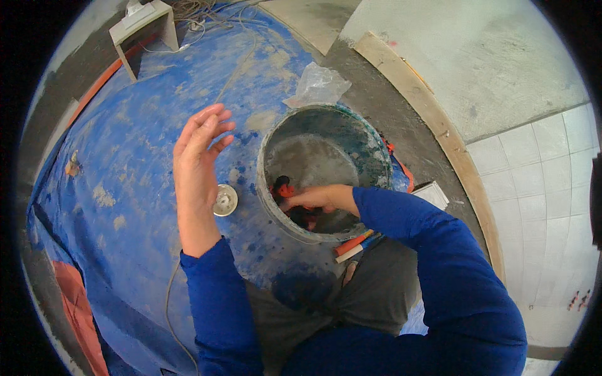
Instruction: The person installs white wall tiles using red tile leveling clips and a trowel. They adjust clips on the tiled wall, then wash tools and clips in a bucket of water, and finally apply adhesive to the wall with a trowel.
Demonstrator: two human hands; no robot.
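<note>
My left hand [204, 141] is raised over the blue sheet, fingers loosely bent and apart, with nothing in it. A large round bucket [370, 141] with greyish, stained walls stands in front of me. My right hand [307, 198] reaches down inside it, near its left wall, with the fingers curled. Small red-and-black pieces [285, 187] show on both sides of that hand; their kind and what the fingers grip are hidden. Close to my left wrist, a small round pale dish [225, 200] sits on the sheet.
A dusty blue sheet [144, 163] covers the floor. Behind the bucket lies a clear plastic bag [318, 84]. Handles of tools [354, 246] rest against the bucket's near side. A small stool [145, 28] stands far left. A cord [168, 301] runs near my left arm. A wooden plank [433, 119] borders the right.
</note>
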